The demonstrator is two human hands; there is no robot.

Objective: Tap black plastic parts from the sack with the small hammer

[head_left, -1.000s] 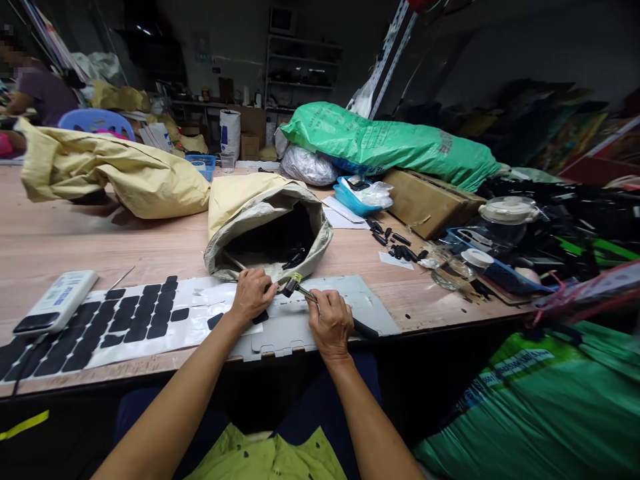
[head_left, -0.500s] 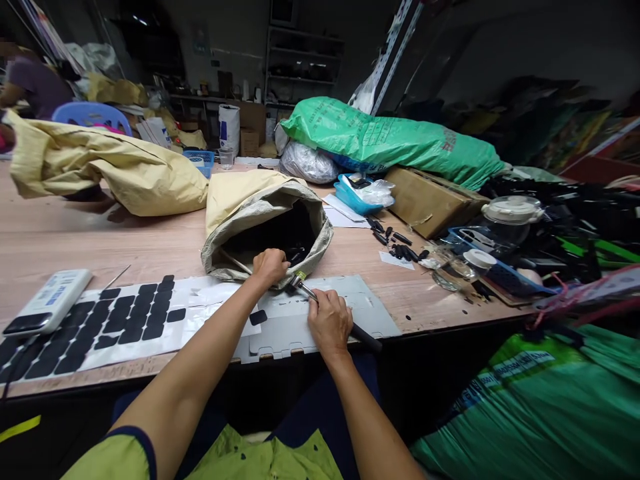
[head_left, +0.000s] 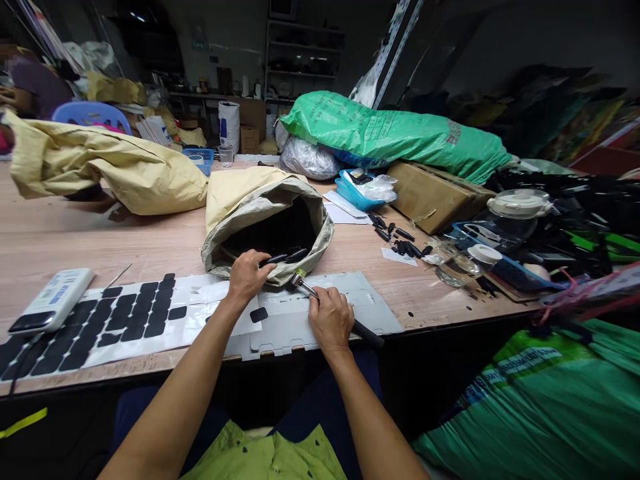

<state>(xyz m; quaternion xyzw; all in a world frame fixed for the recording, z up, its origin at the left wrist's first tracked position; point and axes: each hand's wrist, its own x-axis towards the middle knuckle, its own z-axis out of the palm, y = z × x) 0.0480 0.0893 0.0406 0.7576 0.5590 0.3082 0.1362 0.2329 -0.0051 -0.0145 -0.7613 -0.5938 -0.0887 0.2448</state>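
Nearest to me on the table [head_left: 165, 243], the right hand [head_left: 330, 315] is wrapped around a tool [head_left: 369, 333], its black handle slanting toward the near edge, its metal head just in front of a tan bag [head_left: 250, 193]. A grey board [head_left: 373, 303] lies beneath. To the left I see a white sheet [head_left: 200, 295] with rows of black pads [head_left: 145, 310], and a white device [head_left: 55, 300]. At the bag's mouth, the left hand [head_left: 247, 275] seems to pinch a black piece [head_left: 277, 259] between thumb and fingers; the dark opening makes its outline hard to read. Farther off on the right, loose black parts [head_left: 406, 248] lie near a blue bowl [head_left: 357, 193]. Beyond, I find a second bag [head_left: 135, 173] on the left, a green sack [head_left: 390, 137] on the right, and a person [head_left: 37, 87] at far left.
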